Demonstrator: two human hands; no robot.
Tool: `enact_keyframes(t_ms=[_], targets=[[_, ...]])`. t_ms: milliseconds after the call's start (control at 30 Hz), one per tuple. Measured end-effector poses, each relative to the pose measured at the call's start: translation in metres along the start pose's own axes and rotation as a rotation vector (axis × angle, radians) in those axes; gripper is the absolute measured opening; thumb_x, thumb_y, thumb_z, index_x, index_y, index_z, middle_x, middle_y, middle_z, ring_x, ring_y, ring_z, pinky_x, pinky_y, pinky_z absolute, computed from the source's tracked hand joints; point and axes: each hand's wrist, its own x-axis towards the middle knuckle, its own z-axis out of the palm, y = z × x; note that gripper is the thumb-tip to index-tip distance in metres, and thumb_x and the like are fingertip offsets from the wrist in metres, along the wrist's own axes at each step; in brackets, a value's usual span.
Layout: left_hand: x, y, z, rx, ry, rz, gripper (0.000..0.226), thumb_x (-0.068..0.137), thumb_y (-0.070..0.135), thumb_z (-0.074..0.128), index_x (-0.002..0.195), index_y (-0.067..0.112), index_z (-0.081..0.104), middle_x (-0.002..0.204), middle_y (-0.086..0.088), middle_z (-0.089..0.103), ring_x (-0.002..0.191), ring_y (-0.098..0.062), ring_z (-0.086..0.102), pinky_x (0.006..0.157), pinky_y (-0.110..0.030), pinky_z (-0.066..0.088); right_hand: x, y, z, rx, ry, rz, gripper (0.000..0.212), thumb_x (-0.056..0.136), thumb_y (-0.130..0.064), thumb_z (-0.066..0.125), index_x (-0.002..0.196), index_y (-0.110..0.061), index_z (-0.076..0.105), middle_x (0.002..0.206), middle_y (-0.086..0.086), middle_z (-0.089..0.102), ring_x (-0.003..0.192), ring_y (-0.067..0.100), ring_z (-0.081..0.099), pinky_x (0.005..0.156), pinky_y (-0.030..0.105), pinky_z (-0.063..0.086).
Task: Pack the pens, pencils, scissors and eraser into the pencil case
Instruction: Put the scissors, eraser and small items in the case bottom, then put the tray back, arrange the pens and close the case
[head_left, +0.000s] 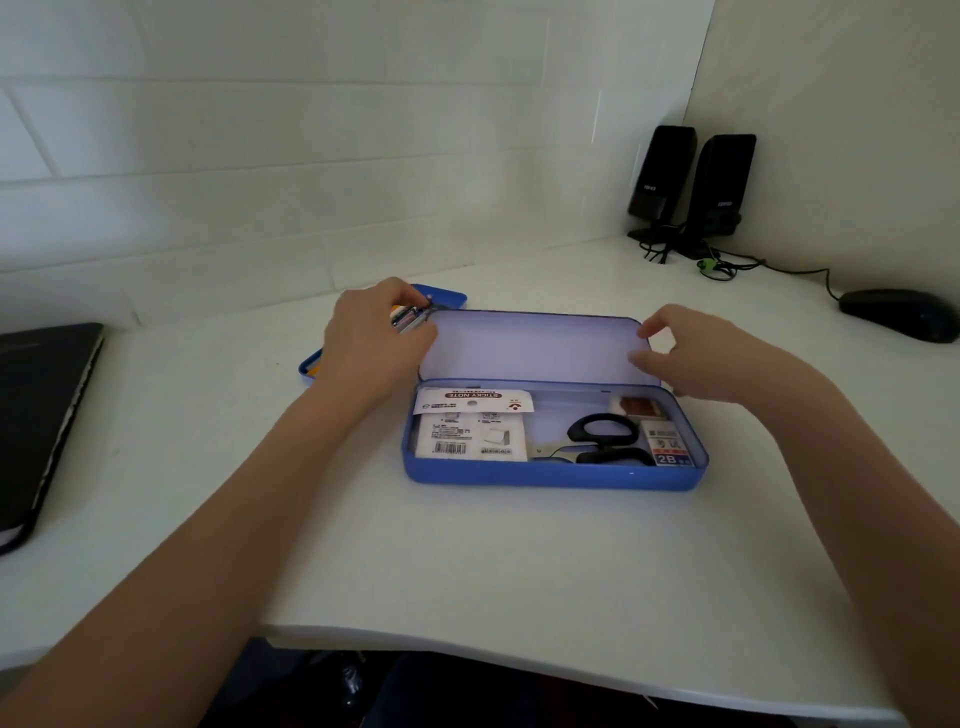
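Blue metal pencil case (550, 475), lid open, on white desk (467, 561); contains black-handled scissors (605, 439), sticky-note packet (470, 431), 2B lead box (670, 441). Left hand (371, 340), behind case's left end, grasps bundled pens and pencils (410, 316) over blue tray (447, 297). Right hand (696, 353), fingers loosely curled and empty, at lid's right corner.

Under the left hand (371, 343), a blue tray (447, 297) and its pens (408, 317) are mostly hidden. Left of it, the picture's edge crops a dark laptop (36, 415).
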Motion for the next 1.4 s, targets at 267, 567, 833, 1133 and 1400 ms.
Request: enact_keyframes(t_ms=[267, 567, 833, 1133, 1400], targets=[[0.006, -0.017, -0.008, 0.188, -0.129, -0.191, 0.066, 0.084, 0.046, 0.059, 0.138, 0.019, 0.033, 0.133, -0.018, 0.045, 0.126, -0.034, 0.04, 0.103, -0.044, 0.035, 0.015, 0.01, 0.013, 0.143, 0.028, 0.092, 0.037, 0.092, -0.011, 0.045, 0.127, -0.005, 0.036, 0.078, 0.011, 0.051, 0.068, 0.022, 0.05, 0.062, 0.033, 0.043], [0.001, -0.025, -0.007, 0.416, -0.187, -0.236, 0.083, 0.075, 0.061, 0.06, 0.139, 0.02, 0.028, 0.131, -0.014, 0.05, 0.126, -0.034, 0.037, 0.1, -0.041, 0.03, 0.025, 0.03, 0.014, 0.173, 0.303, 0.098, 0.039, 0.089, -0.005, 0.042, 0.126, -0.004, 0.053, 0.124, 0.022, 0.057, 0.111, 0.036, 0.053, 0.085, 0.035, 0.041], [0.004, -0.019, -0.026, 0.274, 0.023, -0.295, 0.087, 0.064, 0.043, 0.074, 0.135, 0.026, 0.027, 0.097, -0.006, 0.048, 0.117, -0.034, 0.043, 0.092, -0.039, 0.034, 0.017, 0.031, 0.014, 0.331, 0.349, 0.055, 0.03, 0.091, -0.001, 0.039, 0.109, 0.0, 0.063, 0.1, 0.021, 0.063, 0.063, 0.017, 0.049, 0.041, 0.016, 0.037], [-0.004, 0.006, -0.022, -0.291, -0.244, 0.024, 0.093, 0.043, 0.041, 0.082, 0.124, 0.039, 0.037, 0.1, 0.017, 0.064, 0.087, -0.003, 0.066, 0.076, -0.021, 0.051, 0.015, 0.024, 0.017, 0.529, 0.332, 0.103, 0.031, 0.086, -0.004, 0.039, 0.096, 0.0, 0.067, 0.091, 0.025, 0.064, 0.065, 0.029, 0.06, 0.072, 0.052, 0.058], [-0.018, 0.027, -0.001, -0.151, -0.642, 0.213, 0.078, 0.06, 0.026, 0.086, 0.12, 0.046, 0.04, 0.115, 0.021, 0.059, 0.102, 0.002, 0.062, 0.088, -0.015, 0.048, 0.023, 0.019, 0.023, 0.608, 0.255, 0.073, 0.031, 0.085, -0.004, 0.044, 0.106, -0.007, 0.067, 0.089, 0.013, 0.069, 0.08, 0.027, 0.064, 0.069, 0.035, 0.052]])
